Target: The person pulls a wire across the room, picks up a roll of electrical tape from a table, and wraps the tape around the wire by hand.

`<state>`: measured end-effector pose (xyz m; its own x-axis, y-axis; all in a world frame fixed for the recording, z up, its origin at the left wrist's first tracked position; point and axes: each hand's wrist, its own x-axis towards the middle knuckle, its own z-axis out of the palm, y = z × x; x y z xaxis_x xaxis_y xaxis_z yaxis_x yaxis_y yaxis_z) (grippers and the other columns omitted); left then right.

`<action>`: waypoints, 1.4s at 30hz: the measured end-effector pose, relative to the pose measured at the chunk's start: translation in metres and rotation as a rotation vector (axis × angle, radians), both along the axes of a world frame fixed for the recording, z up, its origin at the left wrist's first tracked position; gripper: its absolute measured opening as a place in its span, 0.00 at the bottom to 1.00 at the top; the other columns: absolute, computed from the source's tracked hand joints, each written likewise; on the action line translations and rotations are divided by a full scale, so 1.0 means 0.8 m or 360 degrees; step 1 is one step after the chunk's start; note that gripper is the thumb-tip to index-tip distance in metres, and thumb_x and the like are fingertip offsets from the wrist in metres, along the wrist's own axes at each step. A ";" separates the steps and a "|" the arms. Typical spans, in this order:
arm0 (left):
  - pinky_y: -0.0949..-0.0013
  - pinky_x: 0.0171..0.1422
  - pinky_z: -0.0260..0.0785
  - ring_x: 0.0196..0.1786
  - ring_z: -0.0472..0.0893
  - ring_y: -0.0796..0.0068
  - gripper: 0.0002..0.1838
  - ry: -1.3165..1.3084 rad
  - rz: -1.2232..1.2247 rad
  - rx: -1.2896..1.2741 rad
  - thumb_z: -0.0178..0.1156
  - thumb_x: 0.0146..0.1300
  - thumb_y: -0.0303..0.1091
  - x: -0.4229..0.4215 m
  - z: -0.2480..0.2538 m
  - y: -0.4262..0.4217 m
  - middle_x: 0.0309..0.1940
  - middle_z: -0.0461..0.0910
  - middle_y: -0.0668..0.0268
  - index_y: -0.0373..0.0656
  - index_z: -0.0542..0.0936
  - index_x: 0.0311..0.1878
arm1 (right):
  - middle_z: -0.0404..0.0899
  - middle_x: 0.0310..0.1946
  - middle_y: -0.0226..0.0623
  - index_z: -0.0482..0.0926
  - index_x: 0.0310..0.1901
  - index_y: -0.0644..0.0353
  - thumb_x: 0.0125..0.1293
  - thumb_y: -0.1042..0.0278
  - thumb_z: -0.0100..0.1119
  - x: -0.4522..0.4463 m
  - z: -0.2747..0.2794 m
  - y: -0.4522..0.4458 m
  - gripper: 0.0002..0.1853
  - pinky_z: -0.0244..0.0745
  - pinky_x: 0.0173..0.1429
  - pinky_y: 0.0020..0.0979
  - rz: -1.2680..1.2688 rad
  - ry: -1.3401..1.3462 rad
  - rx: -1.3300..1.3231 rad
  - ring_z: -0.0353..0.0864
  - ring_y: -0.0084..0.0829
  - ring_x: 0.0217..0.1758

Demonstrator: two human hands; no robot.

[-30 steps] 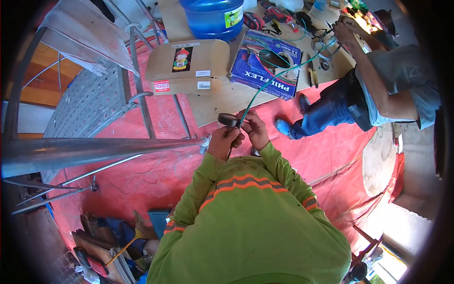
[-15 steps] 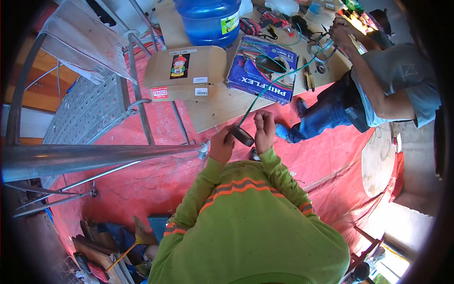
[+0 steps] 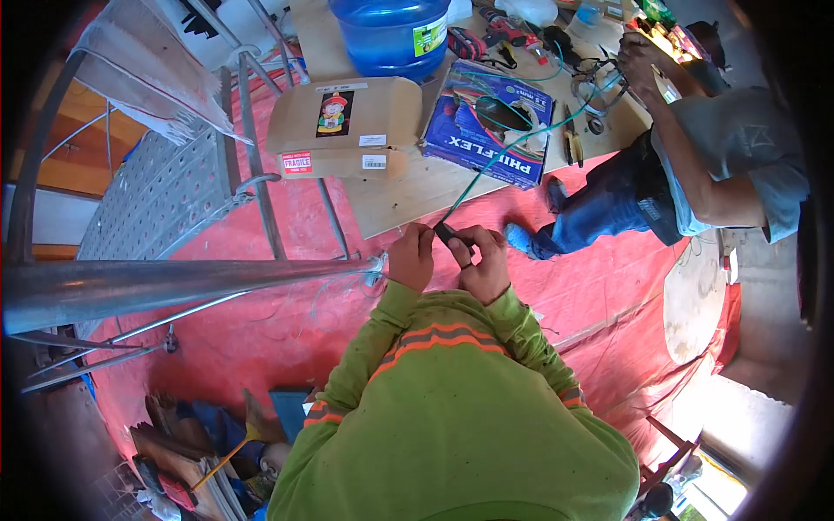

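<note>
A green wire (image 3: pixel 473 181) runs from the blue cable box down to my hands. My left hand (image 3: pixel 411 257) is closed at the wire's near end, fingers pinched together. My right hand (image 3: pixel 485 262) grips a roll of black electrical tape (image 3: pixel 445 234), which sits edge-on between both hands and touches the wire's end. Fingers partly hide the roll and the exact wire tip. Just beyond my hands is the edge of the plywood table (image 3: pixel 391 207).
On the table stand a cardboard box (image 3: pixel 295 122), a blue PHILFLEX cable box (image 3: pixel 486 148), a blue water jug (image 3: pixel 387 39), pliers (image 3: pixel 572 139) and power tools (image 3: pixel 504 35). A co-worker (image 3: pixel 695 148) handles wires at right. A metal scaffold pipe (image 3: pixel 191 291) reaches in from the left.
The tape roll has turned from its flat side to edge-on. My right hand has come down onto it, while my left hand has shifted slightly up to the wire's end.
</note>
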<state>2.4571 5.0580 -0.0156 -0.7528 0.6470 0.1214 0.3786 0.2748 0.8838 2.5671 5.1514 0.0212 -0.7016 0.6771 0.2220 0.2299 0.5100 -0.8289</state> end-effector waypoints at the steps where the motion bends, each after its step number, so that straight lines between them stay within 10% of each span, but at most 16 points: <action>1: 0.65 0.26 0.65 0.21 0.75 0.68 0.06 0.0046 0.0035 0.0036 0.54 0.63 0.30 0.002 -0.004 0.000 0.17 0.73 0.58 0.36 0.74 0.35 | 0.78 0.21 0.31 0.78 0.35 0.57 0.59 0.64 0.62 -0.001 -0.004 0.001 0.07 0.63 0.51 0.36 -0.0044 -0.0029 0.0021 0.76 0.31 0.26; 12: 0.79 0.19 0.48 0.16 0.59 0.87 0.07 -0.1422 -0.0275 0.0338 0.55 0.65 0.33 0.000 0.024 -0.009 0.18 0.67 0.73 0.38 0.74 0.36 | 0.79 0.36 0.36 0.79 0.40 0.64 0.61 0.77 0.57 -0.036 -0.096 0.023 0.06 0.73 0.49 0.30 0.0224 0.0611 -0.0636 0.78 0.30 0.40; 19: 0.80 0.18 0.48 0.16 0.60 0.88 0.08 -0.1548 -0.0215 0.0548 0.52 0.63 0.28 0.006 0.025 -0.016 0.20 0.68 0.74 0.39 0.75 0.43 | 0.72 0.52 0.39 0.70 0.54 0.63 0.57 0.83 0.57 -0.053 -0.079 0.026 0.21 0.71 0.56 0.30 0.0819 0.0850 -0.2076 0.74 0.32 0.54; 26: 0.80 0.21 0.54 0.19 0.63 0.90 0.12 -0.0792 -0.0124 0.0474 0.49 0.63 0.22 -0.003 0.016 -0.009 0.23 0.72 0.74 0.39 0.76 0.49 | 0.77 0.36 0.34 0.74 0.42 0.62 0.62 0.67 0.56 -0.038 -0.062 0.032 0.10 0.72 0.45 0.30 -0.0349 0.0628 -0.1337 0.75 0.28 0.45; 30: 0.80 0.24 0.59 0.21 0.66 0.88 0.08 -0.0491 -0.0036 0.0443 0.52 0.65 0.24 0.001 0.029 0.002 0.24 0.74 0.73 0.37 0.76 0.45 | 0.78 0.31 0.36 0.76 0.37 0.60 0.62 0.59 0.58 -0.012 0.019 0.017 0.12 0.64 0.50 0.40 0.0099 0.0141 0.0399 0.75 0.36 0.36; 37: 0.75 0.25 0.64 0.21 0.71 0.82 0.07 -0.0511 0.0011 0.0169 0.55 0.65 0.30 -0.005 0.012 -0.008 0.21 0.75 0.65 0.35 0.74 0.34 | 0.77 0.23 0.35 0.77 0.35 0.59 0.59 0.64 0.62 -0.004 0.000 0.002 0.08 0.63 0.52 0.40 -0.0048 -0.0126 0.0159 0.75 0.36 0.36; 42: 0.80 0.18 0.50 0.16 0.60 0.88 0.07 -0.1399 -0.0021 0.0494 0.54 0.66 0.31 -0.003 0.022 -0.009 0.19 0.69 0.70 0.36 0.73 0.38 | 0.79 0.34 0.35 0.77 0.40 0.63 0.61 0.78 0.57 -0.022 -0.062 0.010 0.06 0.69 0.52 0.31 0.0165 0.0361 -0.0741 0.77 0.29 0.44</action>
<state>2.4546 5.0506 0.0016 -0.6493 0.6901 -0.3197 -0.4601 -0.0217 0.8876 2.5492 5.1598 -0.0282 -0.7395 0.6698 0.0680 -0.0134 0.0863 -0.9962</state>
